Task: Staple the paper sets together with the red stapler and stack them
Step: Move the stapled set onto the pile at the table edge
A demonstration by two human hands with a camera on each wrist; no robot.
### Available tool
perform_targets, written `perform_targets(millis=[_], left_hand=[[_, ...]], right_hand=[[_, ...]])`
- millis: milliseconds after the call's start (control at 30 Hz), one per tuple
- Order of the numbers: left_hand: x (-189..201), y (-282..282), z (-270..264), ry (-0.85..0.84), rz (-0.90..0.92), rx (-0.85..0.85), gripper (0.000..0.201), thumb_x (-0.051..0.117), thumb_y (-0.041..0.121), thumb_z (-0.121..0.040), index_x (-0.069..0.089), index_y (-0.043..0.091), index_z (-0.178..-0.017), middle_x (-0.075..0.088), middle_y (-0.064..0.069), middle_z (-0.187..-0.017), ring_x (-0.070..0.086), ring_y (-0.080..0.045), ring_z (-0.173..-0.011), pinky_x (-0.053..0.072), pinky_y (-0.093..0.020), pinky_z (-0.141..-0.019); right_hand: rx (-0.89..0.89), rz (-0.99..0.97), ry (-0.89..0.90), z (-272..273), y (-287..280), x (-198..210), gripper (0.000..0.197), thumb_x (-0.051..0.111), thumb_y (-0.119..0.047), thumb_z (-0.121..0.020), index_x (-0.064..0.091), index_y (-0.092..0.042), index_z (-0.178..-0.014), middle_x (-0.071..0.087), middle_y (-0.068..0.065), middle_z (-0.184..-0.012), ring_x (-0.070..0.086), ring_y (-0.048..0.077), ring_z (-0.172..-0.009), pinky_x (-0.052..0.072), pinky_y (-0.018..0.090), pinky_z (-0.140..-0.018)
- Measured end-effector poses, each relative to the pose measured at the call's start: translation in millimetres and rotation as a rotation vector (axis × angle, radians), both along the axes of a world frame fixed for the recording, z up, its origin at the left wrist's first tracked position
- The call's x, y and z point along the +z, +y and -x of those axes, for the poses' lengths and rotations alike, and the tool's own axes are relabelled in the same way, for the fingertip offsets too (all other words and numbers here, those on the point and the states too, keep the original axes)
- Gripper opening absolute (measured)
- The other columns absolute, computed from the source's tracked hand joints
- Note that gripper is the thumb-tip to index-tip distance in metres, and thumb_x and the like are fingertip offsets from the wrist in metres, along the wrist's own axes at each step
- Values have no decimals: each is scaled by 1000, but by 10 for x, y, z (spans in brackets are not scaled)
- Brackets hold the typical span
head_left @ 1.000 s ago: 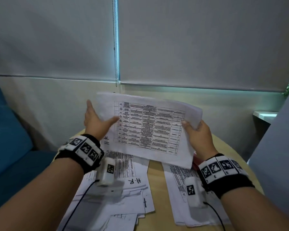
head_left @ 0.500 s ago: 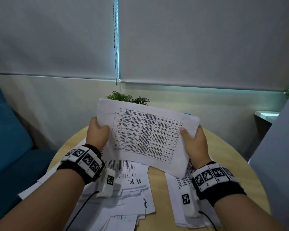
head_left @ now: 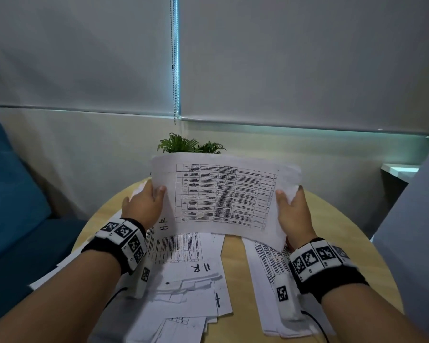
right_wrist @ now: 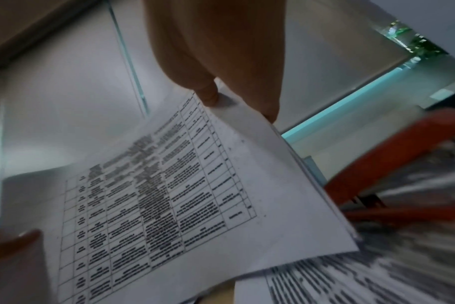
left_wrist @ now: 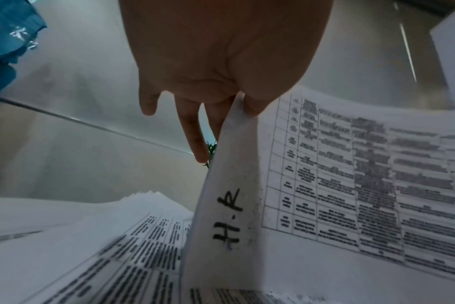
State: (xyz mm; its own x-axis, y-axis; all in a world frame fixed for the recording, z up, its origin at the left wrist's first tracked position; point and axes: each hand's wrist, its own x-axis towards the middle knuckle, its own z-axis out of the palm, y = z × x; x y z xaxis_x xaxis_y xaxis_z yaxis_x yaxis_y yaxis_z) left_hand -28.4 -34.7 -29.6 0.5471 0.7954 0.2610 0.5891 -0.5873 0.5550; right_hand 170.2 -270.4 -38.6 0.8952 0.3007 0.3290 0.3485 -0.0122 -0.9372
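I hold a set of white sheets [head_left: 223, 196] printed with a table, tilted up above the round table. My left hand [head_left: 156, 191] grips its left edge, thumb on the front and fingers behind, as the left wrist view shows [left_wrist: 221, 115]. That edge carries the handwritten "H-R" [left_wrist: 229, 216]. My right hand [head_left: 289, 194] pinches the right edge between thumb and fingers [right_wrist: 239, 107]. The red stapler [right_wrist: 392, 164] lies on papers under my right hand; in the head view the held sheets and my wrist hide nearly all of it.
A loose spread of printed sheets [head_left: 183, 268] covers the left of the wooden table [head_left: 332, 231]; a second pile [head_left: 265, 268] lies at the right. A small green plant [head_left: 188, 146] stands behind the held sheets. Blue sofa [head_left: 10, 194] at left, grey panel [head_left: 419, 219] at right.
Both hands have brought the sheets lower and nearer the table, uncovering the plant. My left hand went from a flat palm against the edge to gripping it.
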Motion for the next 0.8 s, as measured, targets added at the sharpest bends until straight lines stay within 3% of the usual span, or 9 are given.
perform_targets(millis=[133,233,300,400,500,567,633,700,800], left_hand=[[29,17,-20,85,29,-10,48,30,41,-99,24,16,-140,62,-8,-120,52,-28,-121,7,-50,-116],[258,-45,-81,-156,-73,35,66,56,35,-88,22,16,-142,42,-7,-142,39,-29,-131,12,-52,-115],[465,-146,-145,-293,-206,18,79,62,31,-85,16,15,-147,25,-7,-152,27,-27,-139,15,-52,-115],[713,-364,-307,-259,-453,-202,64,50,36,-93,20,21,-148,19,-3,-155,21,-22,-141,11,-50,-116],[837,-639,-497,-109,-589,-454,51,34,38,-99,22,28,-147,19,3,-156,18,-17,-143,-1,-48,-117],[842,-763,-627,-32,-642,-549,50,29,38,-100,19,31,-148,27,6,-153,22,-15,-142,-5,-47,-116],[794,-799,-740,2,-646,-605,48,30,38,-100,22,33,-147,45,6,-141,37,-13,-133,-1,-46,-116],[706,-776,-826,-42,-615,-650,45,37,36,-98,33,32,-143,58,6,-117,52,-13,-111,18,-45,-114],[565,-710,-938,-170,-616,-698,35,44,27,-96,55,27,-130,58,7,-93,56,-14,-86,41,-37,-88]], right_hand=[[13,-13,27,-4,-44,-16,35,49,-27,-98,44,-20,-133,62,0,-118,60,22,-109,48,47,-97],[80,-13,32,0,-58,95,35,48,-25,-99,43,-21,-134,63,-1,-118,61,20,-108,52,39,-88],[125,-21,11,8,-62,171,33,49,-23,-99,45,-22,-132,64,-3,-116,63,19,-106,53,39,-87],[187,-33,-6,34,-71,217,33,49,-24,-99,46,-25,-132,65,-4,-118,63,16,-107,53,39,-88],[268,-46,-7,97,-82,205,33,48,-21,-100,47,-22,-133,66,-5,-117,64,15,-107,56,30,-83],[302,-41,-15,120,-86,159,34,49,-23,-99,47,-21,-133,66,-3,-120,63,17,-110,54,38,-90],[317,-39,-15,119,-84,92,37,52,-32,-97,48,-24,-133,64,-1,-123,61,19,-114,49,48,-97],[313,-41,13,89,-82,17,42,56,-41,-90,50,-27,-130,65,-1,-122,61,21,-114,47,52,-98],[268,-14,29,53,-80,-46,32,58,-35,-92,54,-29,-124,67,-5,-116,63,18,-109,49,50,-96]])
